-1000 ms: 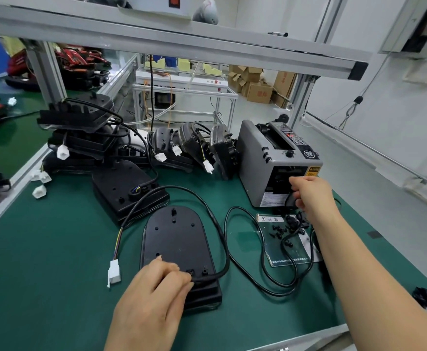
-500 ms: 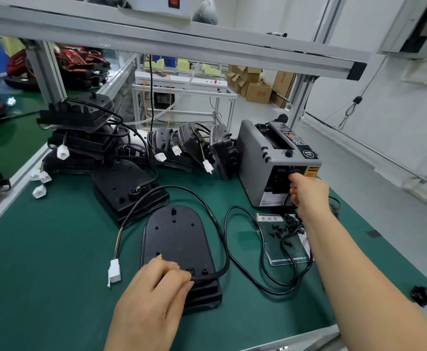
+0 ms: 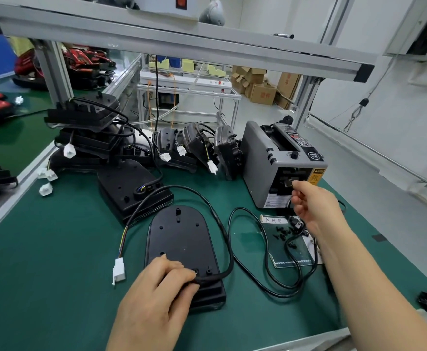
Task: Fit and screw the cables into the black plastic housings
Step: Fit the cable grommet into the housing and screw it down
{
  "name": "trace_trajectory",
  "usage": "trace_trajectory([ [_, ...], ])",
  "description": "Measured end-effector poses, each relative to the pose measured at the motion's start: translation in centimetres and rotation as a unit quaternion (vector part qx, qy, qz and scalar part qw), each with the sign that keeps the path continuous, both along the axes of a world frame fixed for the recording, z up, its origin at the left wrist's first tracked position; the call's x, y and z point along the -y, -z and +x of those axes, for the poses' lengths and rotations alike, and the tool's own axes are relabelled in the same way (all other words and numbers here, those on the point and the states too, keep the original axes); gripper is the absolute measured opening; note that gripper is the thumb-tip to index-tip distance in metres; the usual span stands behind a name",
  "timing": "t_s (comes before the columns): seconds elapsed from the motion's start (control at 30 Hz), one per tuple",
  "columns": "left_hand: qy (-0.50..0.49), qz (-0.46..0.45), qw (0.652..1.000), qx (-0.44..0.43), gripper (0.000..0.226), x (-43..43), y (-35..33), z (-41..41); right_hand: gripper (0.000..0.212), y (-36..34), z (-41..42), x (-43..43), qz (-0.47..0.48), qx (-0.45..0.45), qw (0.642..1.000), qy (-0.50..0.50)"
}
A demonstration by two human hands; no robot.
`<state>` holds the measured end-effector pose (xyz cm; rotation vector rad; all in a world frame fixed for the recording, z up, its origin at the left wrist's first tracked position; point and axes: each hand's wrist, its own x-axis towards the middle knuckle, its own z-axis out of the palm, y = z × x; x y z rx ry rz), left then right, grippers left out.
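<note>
The left hand (image 3: 156, 295) is bearing down on the near end of the black plastic housing (image 3: 179, 239), which is lying flat on the green mat (image 3: 55, 262) right in the middle of the bench. Its fingers are curling over the black cable (image 3: 226, 239) at the point where it is entering the housing's near edge. From there the cable is looping up and round the housing's right side and ending in a white connector (image 3: 119, 271) lying on the mat just left of it.

The right hand (image 3: 313, 201) is reaching to the grey tape dispenser (image 3: 258, 160), thumb and forefinger pinching a small dark strip (image 3: 288, 183) at its front opening. A yellow warning label (image 3: 316, 176) is showing beside that opening; its print is too small to read. On the machine's top a round badge and a code-like patch are showing, equally illegible.

Below the wrist, loose black screws (image 3: 280, 231) are sitting on a green card (image 3: 283, 249) with Chinese characters along its top edge. A second housing (image 3: 128, 188) is lying behind the first, more are stacking up at the back left (image 3: 88, 127), and cardboard boxes (image 3: 263, 93) with red characters are standing in the distance.
</note>
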<state>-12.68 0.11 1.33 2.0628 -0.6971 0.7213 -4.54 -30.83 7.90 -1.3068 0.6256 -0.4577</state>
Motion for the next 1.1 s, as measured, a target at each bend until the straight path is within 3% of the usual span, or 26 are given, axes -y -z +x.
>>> trace_trajectory([
  [0.13,0.007,-0.013,0.999,-0.046,0.009,-0.3,-0.9,-0.2,0.014,-0.9,-1.5,-2.9,-0.038,-0.007,0.982,-0.187],
  [0.23,-0.002,-0.021,0.997,-0.068,0.010,-0.8,-1.4,-0.1,0.025,-1.6,-2.3,-6.4,-0.101,-0.018,0.936,-0.338],
  [0.3,-0.013,-0.037,0.995,-0.096,0.013,-1.2,-1.7,0.1,0.022,-2.0,-2.7,-9.1,-0.149,-0.026,0.898,-0.413],
  [0.4,-0.070,-0.068,0.987,-0.129,0.015,-1.9,-1.5,0.8,0.014,-2.4,-3.0,-12.7,-0.192,-0.026,0.843,-0.502],
  [0.47,-0.112,-0.079,0.978,-0.156,0.016,-2.3,-1.1,1.6,0.023,-2.4,-2.8,-14.3,-0.214,-0.020,0.814,-0.539],
  [0.57,-0.131,-0.061,0.969,-0.202,0.033,-2.6,-0.5,2.7,0.033,-2.1,-1.9,-15.8,-0.286,-0.014,0.783,-0.552],
  [0.77,-0.102,-0.031,0.961,-0.257,0.042,-2.8,-0.2,2.7,0.011,-0.7,-0.7,-16.7,-0.421,-0.012,0.715,-0.558],
  [1.1,-0.101,-0.017,0.960,-0.262,0.042,-3.0,-0.3,2.7,0.026,1.5,0.2,-17.2,-0.448,0.004,0.728,-0.519],
])
